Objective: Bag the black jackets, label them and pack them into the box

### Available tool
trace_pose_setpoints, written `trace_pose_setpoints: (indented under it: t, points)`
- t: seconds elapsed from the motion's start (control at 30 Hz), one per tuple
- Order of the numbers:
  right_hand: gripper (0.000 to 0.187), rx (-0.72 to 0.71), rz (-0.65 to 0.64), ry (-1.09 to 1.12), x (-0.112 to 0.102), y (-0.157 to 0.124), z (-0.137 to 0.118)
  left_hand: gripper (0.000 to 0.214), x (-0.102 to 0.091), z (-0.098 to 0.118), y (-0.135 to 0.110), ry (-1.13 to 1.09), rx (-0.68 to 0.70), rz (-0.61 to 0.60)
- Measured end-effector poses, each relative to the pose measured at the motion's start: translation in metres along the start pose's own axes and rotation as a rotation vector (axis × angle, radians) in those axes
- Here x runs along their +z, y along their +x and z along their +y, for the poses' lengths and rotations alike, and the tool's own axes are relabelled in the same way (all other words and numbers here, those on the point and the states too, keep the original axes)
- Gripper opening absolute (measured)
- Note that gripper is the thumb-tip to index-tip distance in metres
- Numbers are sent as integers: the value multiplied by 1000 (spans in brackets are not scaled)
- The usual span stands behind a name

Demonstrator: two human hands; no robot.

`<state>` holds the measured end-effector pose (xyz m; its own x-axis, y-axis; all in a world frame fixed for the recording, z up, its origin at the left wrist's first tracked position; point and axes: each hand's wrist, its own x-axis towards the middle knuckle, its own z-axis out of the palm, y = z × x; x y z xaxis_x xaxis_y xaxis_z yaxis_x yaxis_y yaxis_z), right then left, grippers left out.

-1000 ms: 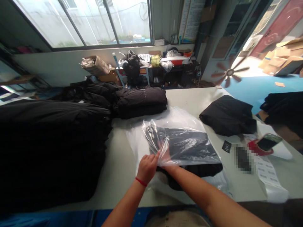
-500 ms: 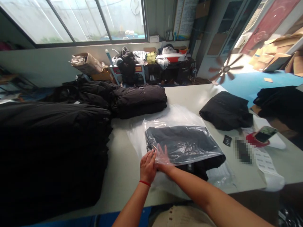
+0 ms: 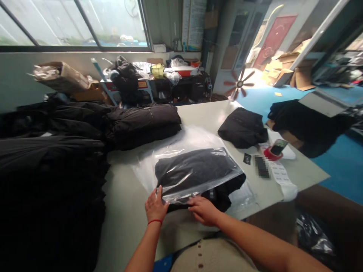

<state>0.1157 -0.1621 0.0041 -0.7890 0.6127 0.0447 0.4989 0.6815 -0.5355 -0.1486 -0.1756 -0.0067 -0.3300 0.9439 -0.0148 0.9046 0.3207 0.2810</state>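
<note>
A folded black garment (image 3: 193,172) lies inside a clear plastic bag (image 3: 198,189) on the pale table (image 3: 204,113). A dark part of the garment (image 3: 224,196) sticks out past the bag's near edge. My left hand (image 3: 155,206), with a red string around the wrist, rests with its fingers apart on the bag's lower left corner. My right hand (image 3: 204,210) lies on the bag's near edge, against the protruding black fabric. Neither hand visibly grips anything. Loose clear plastic spreads from under the bag on both sides.
Tall stacks of black folded garments (image 3: 48,181) fill the table's left side, and a folded black bundle (image 3: 143,125) lies beyond the bag. Another black bundle (image 3: 243,128), a phone (image 3: 278,147) on a red roll, and a white label strip (image 3: 280,177) lie to the right.
My hands have moved apart along the bag's near edge, and my right hand is now outside the plastic. The bag lies smoother over the garment. The view has turned left.
</note>
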Motion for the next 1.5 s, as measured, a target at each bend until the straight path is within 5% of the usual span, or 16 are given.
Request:
trace_pose_setpoints:
  t: [0.13,0.23,0.33,0.47,0.57,0.67,0.83,0.9,1.03,1.1,1.23,1.4,1.5]
  points:
    - [32,486,345,-146,-57,-41,57,51,15,-28,13,-273,-162,-24]
    - [52,887,579,-323,-96,-60,112,57,23,-34,14,-478,-345,33]
    - [64,1064,497,-286,-121,-72,160,74,23,-19,10,-495,-468,55]
    - [40,992,363,-85,-135,-77,197,96,17,11,10,-278,-293,217]
    - [34,995,365,-66,-140,-78,212,72,11,24,9,-88,-128,297]
    - [30,1030,355,-123,-138,-83,227,43,7,31,3,39,50,247]
    - [24,1003,266,-176,-130,-93,240,43,6,38,-6,136,353,82]
    - [22,915,294,-206,-131,-93,232,38,2,35,-5,170,266,84]
    - [26,564,451,-267,-134,-90,202,31,-6,16,-5,260,-196,218]
    - [25,486,456,-293,-129,-92,190,31,-7,5,-11,276,-327,150]
    - [14,607,398,-343,-104,-101,186,26,-2,-8,-19,222,-439,-76]
    - [23,847,329,-408,-91,-109,192,37,-6,-13,-4,45,-457,-66]
    - [20,840,230,-401,-90,-123,187,36,-11,-23,-8,-47,-481,-218]
